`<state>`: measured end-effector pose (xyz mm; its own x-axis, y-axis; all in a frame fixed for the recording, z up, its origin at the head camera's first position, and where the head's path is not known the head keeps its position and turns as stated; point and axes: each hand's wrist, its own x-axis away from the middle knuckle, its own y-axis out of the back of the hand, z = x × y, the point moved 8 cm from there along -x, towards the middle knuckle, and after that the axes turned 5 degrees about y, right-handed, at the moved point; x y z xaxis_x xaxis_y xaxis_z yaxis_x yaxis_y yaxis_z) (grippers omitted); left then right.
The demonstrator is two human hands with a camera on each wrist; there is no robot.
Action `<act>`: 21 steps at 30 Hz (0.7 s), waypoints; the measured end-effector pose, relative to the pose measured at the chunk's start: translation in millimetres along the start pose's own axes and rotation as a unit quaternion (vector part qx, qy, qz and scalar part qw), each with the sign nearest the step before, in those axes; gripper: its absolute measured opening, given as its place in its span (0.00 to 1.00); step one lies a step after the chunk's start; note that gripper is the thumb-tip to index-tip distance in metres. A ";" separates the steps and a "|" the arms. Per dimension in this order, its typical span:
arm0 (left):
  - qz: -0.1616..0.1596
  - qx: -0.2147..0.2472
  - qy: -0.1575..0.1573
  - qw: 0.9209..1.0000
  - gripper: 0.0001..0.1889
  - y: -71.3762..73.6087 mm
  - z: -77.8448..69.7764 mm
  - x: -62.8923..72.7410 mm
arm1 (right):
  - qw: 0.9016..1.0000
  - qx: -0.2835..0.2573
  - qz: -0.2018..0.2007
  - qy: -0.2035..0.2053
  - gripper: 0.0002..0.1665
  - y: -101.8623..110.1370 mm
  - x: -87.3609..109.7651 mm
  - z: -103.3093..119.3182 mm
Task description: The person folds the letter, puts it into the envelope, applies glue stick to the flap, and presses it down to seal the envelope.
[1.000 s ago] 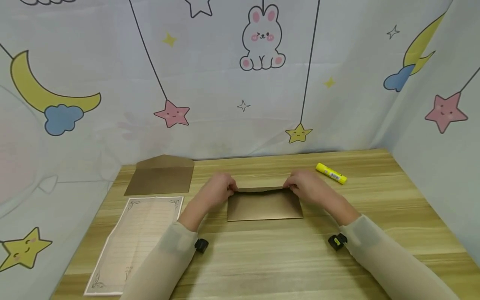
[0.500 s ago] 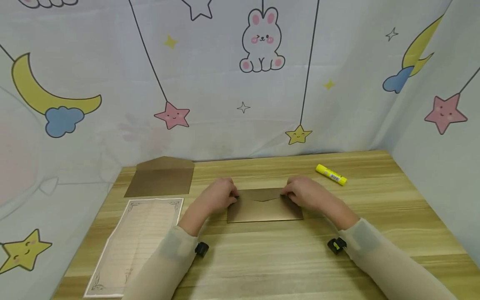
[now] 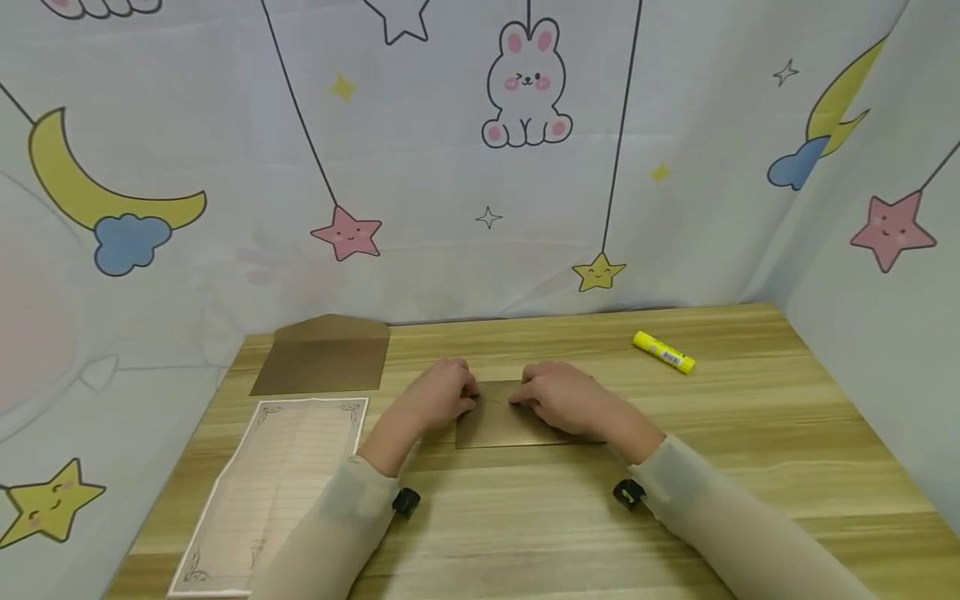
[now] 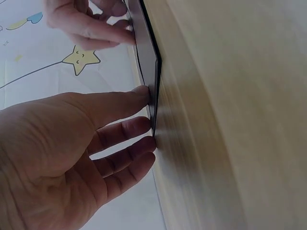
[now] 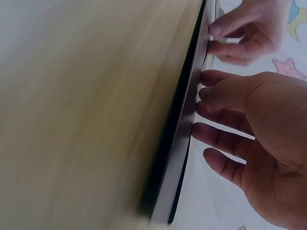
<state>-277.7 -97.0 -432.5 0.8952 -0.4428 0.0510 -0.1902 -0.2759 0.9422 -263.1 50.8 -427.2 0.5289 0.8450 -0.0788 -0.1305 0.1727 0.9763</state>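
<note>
A bronze-brown envelope [image 3: 483, 429] lies flat on the wooden table, its flap folded down over the body. My left hand [image 3: 437, 392] is at its left end, and in the left wrist view the thumb and fingertips [image 4: 141, 96] touch the envelope near its edge. Over the flap's middle, my right hand [image 3: 566, 400] rests its fingertips on the paper and covers much of the right half. Seen from the right wrist, the extended fingers [image 5: 223, 134] meet the envelope's upper face, with the left hand further along it.
A second brown envelope [image 3: 322, 367] with its flap raised lies at the back left. In front of it is a sheet of bordered letter paper [image 3: 277, 492], partly under the left sleeve. A yellow glue stick [image 3: 663, 352] lies back right. A patterned curtain [image 3: 420, 167] hangs behind the table.
The flap, first standing up between both hands, is now folded down onto the envelope. My right hand has slid left from the right end to the middle; the left hand stays at the left end.
</note>
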 end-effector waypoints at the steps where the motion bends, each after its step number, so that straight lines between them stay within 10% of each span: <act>1: 0.001 -0.002 -0.001 1.000 0.06 -0.3 -0.4 -0.1 | 1.000 -0.002 0.003 0.001 0.16 -0.6 -3.7 2.4; 10: 0.001 -0.014 -0.010 1.000 0.04 1.1 -5.5 -0.1 | 0.999 0.012 0.030 -0.012 0.22 -2.9 -16.1 9.6; 21: 0.003 -0.034 0.002 0.999 0.05 2.3 -6.7 0.7 | 0.999 -0.008 0.020 -0.028 0.26 5.1 18.9 -8.3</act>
<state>-274.8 -92.2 -428.1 0.8956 -0.4410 0.0587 -0.1683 -0.2137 0.9623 -260.8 71.8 -425.5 0.5687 0.8221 -0.0278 -0.1663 0.1480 0.9749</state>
